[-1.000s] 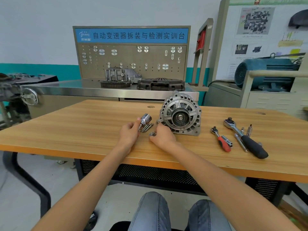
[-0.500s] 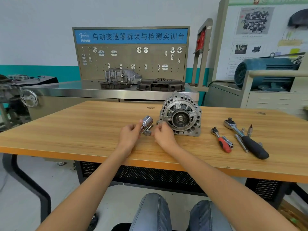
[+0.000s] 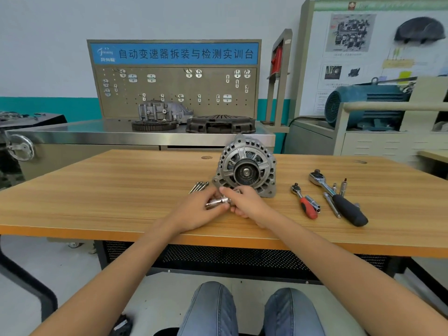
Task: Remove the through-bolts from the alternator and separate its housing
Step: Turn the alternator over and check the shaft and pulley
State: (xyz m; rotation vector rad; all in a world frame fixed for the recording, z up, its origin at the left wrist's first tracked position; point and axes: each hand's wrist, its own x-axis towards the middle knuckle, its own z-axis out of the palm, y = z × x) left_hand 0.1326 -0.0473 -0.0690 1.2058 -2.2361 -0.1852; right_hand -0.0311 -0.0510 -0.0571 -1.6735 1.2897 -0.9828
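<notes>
Both my left hand (image 3: 202,209) and right hand (image 3: 244,202) pinch a small chrome socket piece (image 3: 218,202) just in front of the alternator (image 3: 246,166). The through-bolts (image 3: 198,186) lie just left of the alternator, apparently already out. I'd set the piece down and steady the housing before parting it.

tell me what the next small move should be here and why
Probably set the shiny metal part down beside the loose bolts. Both hands, left hand and right hand, grip it, so neither is free for the alternator, which stands untouched with its housing unseparated.
</notes>
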